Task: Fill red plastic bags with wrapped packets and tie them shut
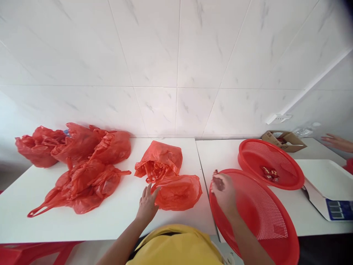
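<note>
My left hand [147, 204] is at the left rim of an open red plastic bag [179, 193], its thumb and fingers apart; whether the fingertips press on the film is hard to see. The bag lies with its wide mouth facing up. Closed around a small dark-red wrapped packet [219, 183], my right hand [226, 193] hovers over the left edge of the near red plastic basket [248, 206]. Whether more packets are in that palm is hidden. Behind the open bag lies a crumpled red bag [162, 158] with more red film bunched at its opening.
Filled, knotted red bags [88, 184] cover the table's left side. A second red basket [271, 158] holds a few wrapped packets [270, 173]. Farther right are a cardboard box [284, 141], a white scale [327, 180] and another person's hand [338, 141].
</note>
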A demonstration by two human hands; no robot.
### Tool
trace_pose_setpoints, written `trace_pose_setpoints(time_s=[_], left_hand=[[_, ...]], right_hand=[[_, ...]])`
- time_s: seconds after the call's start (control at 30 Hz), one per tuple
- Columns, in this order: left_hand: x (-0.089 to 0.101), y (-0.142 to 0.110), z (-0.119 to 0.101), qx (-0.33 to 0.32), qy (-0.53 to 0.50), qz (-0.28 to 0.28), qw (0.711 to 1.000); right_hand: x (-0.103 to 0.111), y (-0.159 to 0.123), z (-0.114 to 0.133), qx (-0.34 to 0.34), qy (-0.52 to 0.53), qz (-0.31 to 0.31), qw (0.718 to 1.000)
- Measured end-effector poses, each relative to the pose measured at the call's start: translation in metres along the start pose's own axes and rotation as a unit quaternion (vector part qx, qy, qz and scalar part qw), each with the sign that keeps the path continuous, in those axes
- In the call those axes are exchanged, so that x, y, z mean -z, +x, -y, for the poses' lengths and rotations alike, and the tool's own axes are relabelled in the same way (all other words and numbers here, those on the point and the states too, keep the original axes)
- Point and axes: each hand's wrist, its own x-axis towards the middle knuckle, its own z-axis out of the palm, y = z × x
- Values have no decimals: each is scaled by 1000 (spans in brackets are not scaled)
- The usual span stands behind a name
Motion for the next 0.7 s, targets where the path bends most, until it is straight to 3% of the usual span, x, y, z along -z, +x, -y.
trace_pose_setpoints(time_s=[0.1, 0.17, 0.3, 0.4, 0.47, 0.53, 0.6, 0.67, 0.7], left_hand=[[-2, 3, 0, -3, 13, 16, 1000], [-3, 4, 0, -4, 17, 23, 1000], [-4, 2, 0, 6, 29, 35, 999], [-5, 0, -1, 12, 29, 43, 999], [-5, 0, -1, 19, 24, 52, 998], [-5, 0, -1, 25, 13, 57, 998], [-4, 0, -1, 23, 0, 54, 998], [-3, 1, -1, 17, -14, 50, 999], [-2, 2, -1, 13, -20, 48, 999]], right_hand=[[-33, -15, 31, 124, -18, 97, 987], [-60, -24, 35, 184, -39, 157, 970], [-105, -35, 18, 225, -112, 260, 932], [-110, -35, 10, 230, -161, 312, 908], [-96, -28, 10, 223, -154, 274, 923], [-69, -14, 7, 189, -129, 174, 958], [-36, 4, -3, 106, -130, 42, 985], [-4, 23, -24, -10, -185, -55, 981], [10, 29, -36, -38, -200, -60, 977]])
